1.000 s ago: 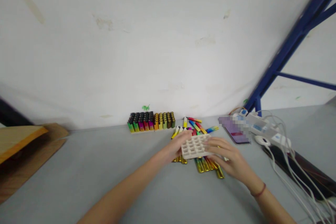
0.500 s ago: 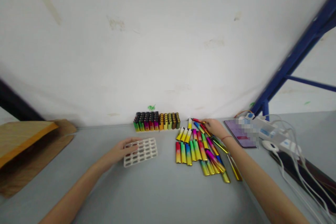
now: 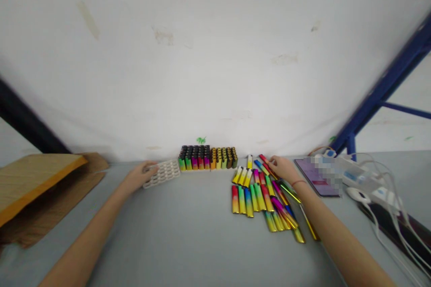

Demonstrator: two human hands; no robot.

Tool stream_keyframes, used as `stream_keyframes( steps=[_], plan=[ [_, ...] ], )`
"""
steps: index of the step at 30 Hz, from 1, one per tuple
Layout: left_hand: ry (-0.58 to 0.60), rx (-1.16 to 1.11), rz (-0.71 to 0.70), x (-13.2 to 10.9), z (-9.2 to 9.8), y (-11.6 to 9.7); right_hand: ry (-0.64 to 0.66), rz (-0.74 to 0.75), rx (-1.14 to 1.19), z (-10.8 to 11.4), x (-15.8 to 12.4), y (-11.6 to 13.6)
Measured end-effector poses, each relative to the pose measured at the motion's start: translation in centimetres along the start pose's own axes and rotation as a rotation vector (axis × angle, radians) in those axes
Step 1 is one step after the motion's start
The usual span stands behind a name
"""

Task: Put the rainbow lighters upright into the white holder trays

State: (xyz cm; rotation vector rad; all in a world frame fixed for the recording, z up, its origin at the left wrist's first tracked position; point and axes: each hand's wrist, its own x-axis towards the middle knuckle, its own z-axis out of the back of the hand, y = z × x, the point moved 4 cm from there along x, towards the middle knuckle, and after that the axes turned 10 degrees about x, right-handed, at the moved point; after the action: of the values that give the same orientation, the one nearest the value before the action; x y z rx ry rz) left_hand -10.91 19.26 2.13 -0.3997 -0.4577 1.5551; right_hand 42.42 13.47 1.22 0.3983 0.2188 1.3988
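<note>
My left hand (image 3: 139, 176) grips the left end of a white tray with oval holes (image 3: 164, 173), which lies near the wall. Just right of that tray stand upright lighters with black tops (image 3: 194, 158) and, against them, a block of gold-topped lighters (image 3: 223, 158). My right hand (image 3: 282, 168) is at the back of a spread of loose colourful lighters (image 3: 258, 197), its fingers closed at a red one (image 3: 264, 158). Three yellow-and-white lighters (image 3: 242, 176) lie side by side, left of the spread.
A brown cardboard piece (image 3: 43, 179) lies on the grey table (image 3: 182, 242) at the left. At the right are a phone (image 3: 316, 177), a white power strip (image 3: 357, 172) and white cables. A blue metal frame (image 3: 370, 92) rises behind them.
My left hand has moved the white tray back and left, towards the wall. My right hand remains at the back of the loose lighters. The whole view has shifted slightly.
</note>
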Motion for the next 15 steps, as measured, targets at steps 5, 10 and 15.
stream_keyframes(
  steps=[5, 10, 15],
  plan=[
    [-0.522, 0.291, -0.17, -2.1, -0.1, -3.9, 0.014, 0.025, 0.012, -0.1, -0.6, 0.7],
    [-0.386, 0.172, -0.756, -7.2, -3.4, -13.1, -0.013, 0.014, -0.032, -0.5, -1.3, 0.5],
    [-0.032, 0.235, -1.241, -10.8, -10.3, -21.8, -0.154, 0.322, -0.095, -1.3, -2.4, 1.9]
  ],
)
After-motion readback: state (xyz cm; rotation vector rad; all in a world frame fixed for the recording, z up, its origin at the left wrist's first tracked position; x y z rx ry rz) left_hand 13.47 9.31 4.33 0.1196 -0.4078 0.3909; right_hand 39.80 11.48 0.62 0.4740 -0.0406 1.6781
